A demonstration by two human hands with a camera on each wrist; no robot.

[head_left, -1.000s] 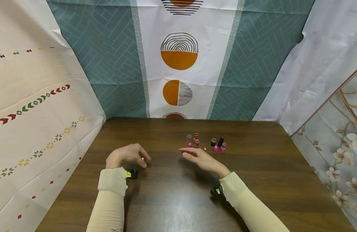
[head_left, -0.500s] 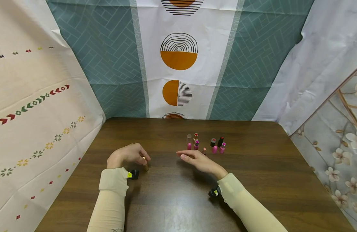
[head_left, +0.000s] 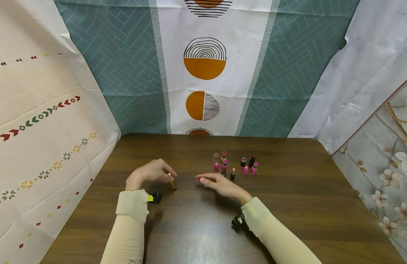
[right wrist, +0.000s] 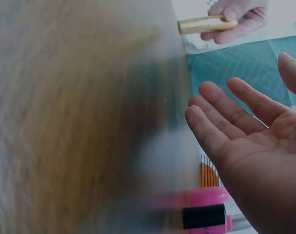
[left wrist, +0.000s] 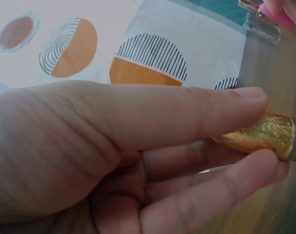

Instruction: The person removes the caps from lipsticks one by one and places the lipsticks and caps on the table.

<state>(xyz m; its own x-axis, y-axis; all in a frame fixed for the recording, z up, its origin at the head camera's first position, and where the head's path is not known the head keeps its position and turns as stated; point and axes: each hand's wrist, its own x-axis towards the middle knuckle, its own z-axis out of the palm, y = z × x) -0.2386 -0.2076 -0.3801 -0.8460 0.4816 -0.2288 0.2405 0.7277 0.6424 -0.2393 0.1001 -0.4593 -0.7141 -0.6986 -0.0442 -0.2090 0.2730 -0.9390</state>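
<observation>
My left hand (head_left: 152,174) pinches a gold lipstick tube (head_left: 173,184) between thumb and fingers, left of the table's middle. In the left wrist view the textured gold tube (left wrist: 262,134) has a pale ring round it, and its far end runs out of frame. My right hand (head_left: 221,185) holds nothing, its fingers stretched toward the left hand. Palm and spread fingers of the right hand (right wrist: 250,126) show in the right wrist view, with the gold tube (right wrist: 201,25) beyond them. Just behind the right hand stands a peach-tipped lipstick (head_left: 232,174) with a dark base.
Several uncapped lipsticks and caps stand behind the right hand: a clear cap (head_left: 215,157), a rose-gold lipstick (head_left: 224,156), a magenta-rimmed tube (head_left: 224,165), a pink cap (head_left: 245,170) and a black red-tipped lipstick (head_left: 252,161). Patterned cloths (head_left: 134,73) hang around the wooden table (head_left: 289,190).
My left hand has moved right with the gold tube, more of which now shows. The right hand has drifted left and slightly nearer me, uncovering the peach-tipped lipstick.
</observation>
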